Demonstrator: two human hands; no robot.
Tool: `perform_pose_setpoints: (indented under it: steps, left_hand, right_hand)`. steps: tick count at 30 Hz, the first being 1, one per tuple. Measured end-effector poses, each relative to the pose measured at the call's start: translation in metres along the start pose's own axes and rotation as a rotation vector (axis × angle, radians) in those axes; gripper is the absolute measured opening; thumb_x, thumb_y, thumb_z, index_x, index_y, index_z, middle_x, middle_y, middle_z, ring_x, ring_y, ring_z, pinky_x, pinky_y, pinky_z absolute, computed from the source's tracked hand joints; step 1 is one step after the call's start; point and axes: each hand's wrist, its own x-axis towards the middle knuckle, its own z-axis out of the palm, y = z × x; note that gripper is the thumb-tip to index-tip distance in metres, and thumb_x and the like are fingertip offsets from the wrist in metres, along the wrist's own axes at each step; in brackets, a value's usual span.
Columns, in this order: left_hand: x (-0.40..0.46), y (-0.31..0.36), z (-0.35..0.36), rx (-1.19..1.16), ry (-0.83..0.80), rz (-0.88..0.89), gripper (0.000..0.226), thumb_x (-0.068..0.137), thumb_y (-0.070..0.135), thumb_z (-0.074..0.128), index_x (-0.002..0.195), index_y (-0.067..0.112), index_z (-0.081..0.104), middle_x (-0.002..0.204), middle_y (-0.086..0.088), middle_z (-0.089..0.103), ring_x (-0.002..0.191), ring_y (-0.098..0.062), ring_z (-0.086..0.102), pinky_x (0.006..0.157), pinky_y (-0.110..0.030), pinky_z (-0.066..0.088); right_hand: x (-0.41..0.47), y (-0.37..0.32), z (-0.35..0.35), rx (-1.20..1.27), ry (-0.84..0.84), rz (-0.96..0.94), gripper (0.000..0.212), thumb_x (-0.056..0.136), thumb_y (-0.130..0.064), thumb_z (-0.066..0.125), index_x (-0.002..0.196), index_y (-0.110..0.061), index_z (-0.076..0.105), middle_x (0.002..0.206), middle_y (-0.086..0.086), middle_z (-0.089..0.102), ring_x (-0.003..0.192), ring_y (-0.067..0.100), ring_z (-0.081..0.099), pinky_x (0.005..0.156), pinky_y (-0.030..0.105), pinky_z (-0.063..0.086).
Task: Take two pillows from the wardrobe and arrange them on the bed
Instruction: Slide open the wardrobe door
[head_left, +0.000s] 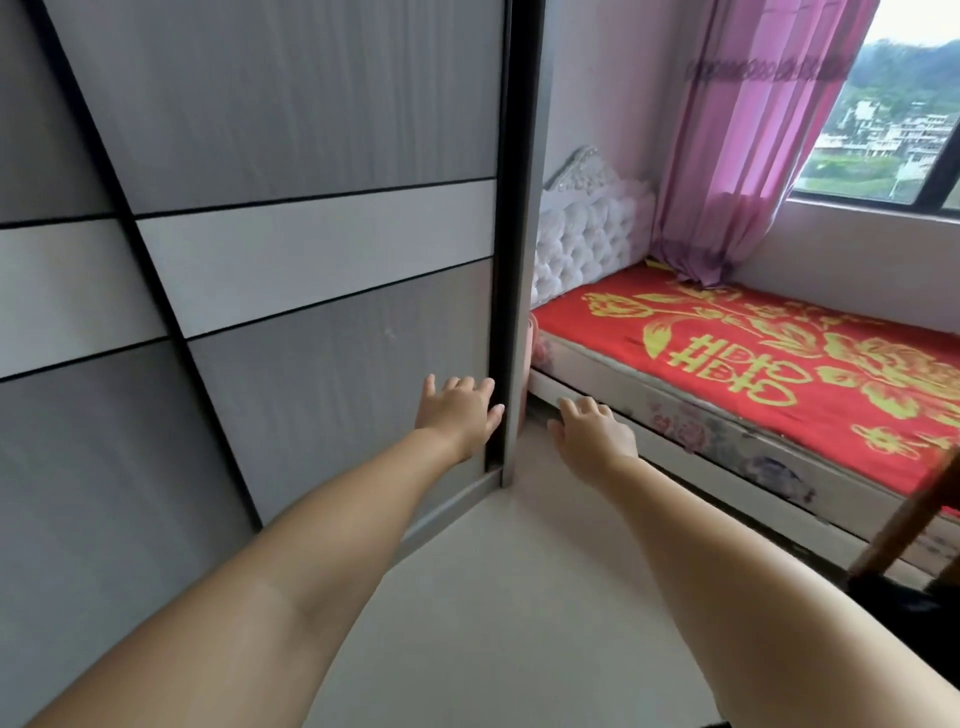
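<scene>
Two bare forearms extend forward from the near edge of the view. The left hand (462, 413) lies flat with fingers spread against the right-hand edge of the grey panelled sliding wardrobe door (311, 208), its fingertips at the door's dark vertical edge strip; it grips nothing. The right hand (592, 431) is held palm down, fingers loosely spread and empty, over the pale floor (519, 597) in the gap between the wardrobe (522, 260) and the bed, just beside the bed's lower rail; whether it touches the rail cannot be told.

Two sliding door leaves are visible, each with a light horizontal band across grey panels. They show no opening, and no pillow is seen; the wardrobe's interior is hidden.

One bed (675, 421) stands on the right, running from near right to far centre, with a floral-printed mattress side. One red blanket with a yellow flower and character pattern (779, 364) covers its top. One white tufted headboard (587, 234) rises at the far end, touching the wardrobe's side. One pink curtain (753, 145) hangs at the far right, its hem resting on the bed, beside one dark-framed window (904, 130).
</scene>
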Motion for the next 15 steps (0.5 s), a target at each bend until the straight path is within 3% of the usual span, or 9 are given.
perform_pose_setpoints:
  steps: [7,15]
  left_hand:
    - [0.165,-0.013,-0.014,0.037,0.059,0.057,0.048,0.097,0.041,0.03,0.138,0.017,0.038,0.134,-0.01,0.051,0.127,-0.027,0.043,0.114,-0.051,0.016]
    - [0.342,-0.051,-0.005,0.142,0.096,0.168,0.047,0.097,0.04,0.032,0.138,0.017,0.036,0.136,-0.011,0.048,0.129,-0.027,0.04,0.114,-0.054,0.014]
  right_hand:
    - [0.164,0.024,-0.024,-0.001,0.006,0.027,0.036,0.101,-0.034,0.031,0.133,-0.019,0.04,0.135,0.01,0.046,0.124,0.031,0.044,0.085,0.045,0.05]
    - [0.336,0.019,-0.002,-0.004,0.037,0.012,0.049,0.102,-0.04,0.028,0.147,-0.021,0.027,0.145,0.009,0.04,0.131,0.029,0.041,0.094,0.045,0.049]
